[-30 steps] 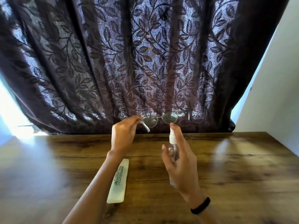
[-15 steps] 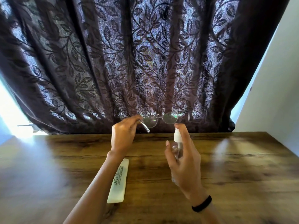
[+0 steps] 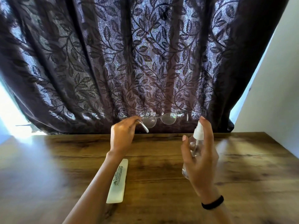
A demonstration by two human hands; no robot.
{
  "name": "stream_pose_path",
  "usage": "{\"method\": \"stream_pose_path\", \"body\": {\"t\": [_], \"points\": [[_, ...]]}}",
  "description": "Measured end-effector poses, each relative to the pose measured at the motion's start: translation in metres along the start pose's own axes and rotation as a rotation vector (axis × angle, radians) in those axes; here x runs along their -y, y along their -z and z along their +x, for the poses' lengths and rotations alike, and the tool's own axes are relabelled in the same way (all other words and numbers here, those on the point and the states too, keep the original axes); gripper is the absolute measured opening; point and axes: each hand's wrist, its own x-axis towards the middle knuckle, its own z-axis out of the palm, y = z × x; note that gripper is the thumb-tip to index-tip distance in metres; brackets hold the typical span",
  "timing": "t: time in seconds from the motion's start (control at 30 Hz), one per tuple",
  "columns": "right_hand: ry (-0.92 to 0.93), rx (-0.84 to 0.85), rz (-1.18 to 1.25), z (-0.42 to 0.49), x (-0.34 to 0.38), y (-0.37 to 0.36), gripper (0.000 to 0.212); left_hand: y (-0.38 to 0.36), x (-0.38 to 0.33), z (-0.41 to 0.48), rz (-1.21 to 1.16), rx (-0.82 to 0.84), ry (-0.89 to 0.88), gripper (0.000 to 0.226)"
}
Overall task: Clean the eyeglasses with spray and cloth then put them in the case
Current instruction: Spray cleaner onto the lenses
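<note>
My left hand [image 3: 123, 135] pinches one temple of the clear-framed eyeglasses [image 3: 161, 119] and holds them up in front of the curtain, lenses facing me. My right hand [image 3: 199, 157] grips a small clear spray bottle [image 3: 195, 146] with a white nozzle, index finger raised above the nozzle, to the right of and slightly below the glasses. A long white eyeglass case [image 3: 117, 182] with dark print lies shut on the wooden table [image 3: 161, 183], just right of my left forearm. No cloth is visible.
A dark leaf-patterned curtain [image 3: 137, 62] hangs behind the table's far edge. A white wall [image 3: 278, 94] rises at the right. Bright window light falls on the table's left part. A black band circles my right wrist [image 3: 212, 204].
My right hand has carried the spray bottle to the right, away from the glasses. My left hand and the glasses have stayed in place.
</note>
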Motion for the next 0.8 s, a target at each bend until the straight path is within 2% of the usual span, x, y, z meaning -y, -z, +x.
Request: {"method": "stream_pose_path", "body": {"t": [0.23, 0.47, 0.6, 0.8], "points": [[0.023, 0.049, 0.022, -0.003, 0.001, -0.003, 0.043, -0.002, 0.0, -0.001, 0.007, 0.019, 0.011, 0.018], [0.013, -0.102, 0.063, -0.009, -0.004, -0.002, 0.064, 0.001, -0.001, 0.0, 0.015, 0.01, 0.014, 0.02], [-0.104, -0.103, 0.026, -0.026, -0.03, 0.003, 0.071, 0.004, -0.002, -0.002, 0.01, 0.009, 0.014, 0.02], [-0.276, 0.02, -0.106, -0.064, -0.073, 0.021, 0.063, 0.004, -0.002, -0.004, 0.017, 0.021, 0.03, 0.021]]}}
